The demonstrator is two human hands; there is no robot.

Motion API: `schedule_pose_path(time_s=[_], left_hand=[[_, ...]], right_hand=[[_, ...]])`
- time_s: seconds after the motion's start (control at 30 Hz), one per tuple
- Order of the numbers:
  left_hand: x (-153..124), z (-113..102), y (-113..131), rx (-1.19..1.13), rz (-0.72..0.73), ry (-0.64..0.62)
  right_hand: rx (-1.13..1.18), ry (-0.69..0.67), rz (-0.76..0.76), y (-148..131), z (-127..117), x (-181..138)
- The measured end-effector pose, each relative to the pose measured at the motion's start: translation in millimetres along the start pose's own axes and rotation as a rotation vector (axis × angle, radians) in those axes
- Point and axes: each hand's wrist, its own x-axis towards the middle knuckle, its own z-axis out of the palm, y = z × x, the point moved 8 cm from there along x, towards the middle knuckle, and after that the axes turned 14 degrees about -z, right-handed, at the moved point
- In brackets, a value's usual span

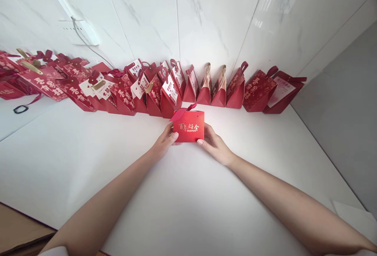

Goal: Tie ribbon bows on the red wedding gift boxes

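Between my two hands is a small red gift box (189,126) with gold lettering on its front face and a dark pink ribbon (183,112) at its top left. My left hand (165,140) grips its left side, thumb on the front face and fingers around behind and below. On the other side my right hand (216,144) closes on the lower right edge, its thumb at the front corner and the fingers partly hidden behind. The box is held upright over the white table (188,193), just in front of the row of other boxes.
Several red gift boxes with ribbon handles (126,95) line the back, against the marbled wall (153,16). A black loop (21,109) lies at left. A wall socket (79,32) has a grey cable. Cardboard (23,228) shows at bottom left, a grey panel (341,91) at right.
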Motion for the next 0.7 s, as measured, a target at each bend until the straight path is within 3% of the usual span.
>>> schedule_pose_path(time_s=[0.7], left_hand=[[0.6, -1.1, -1.3, -0.003, 0.013, -0.007]], right_hand=[[-0.004, 0.001, 0.001, -0.5, -0.5, 0.1]])
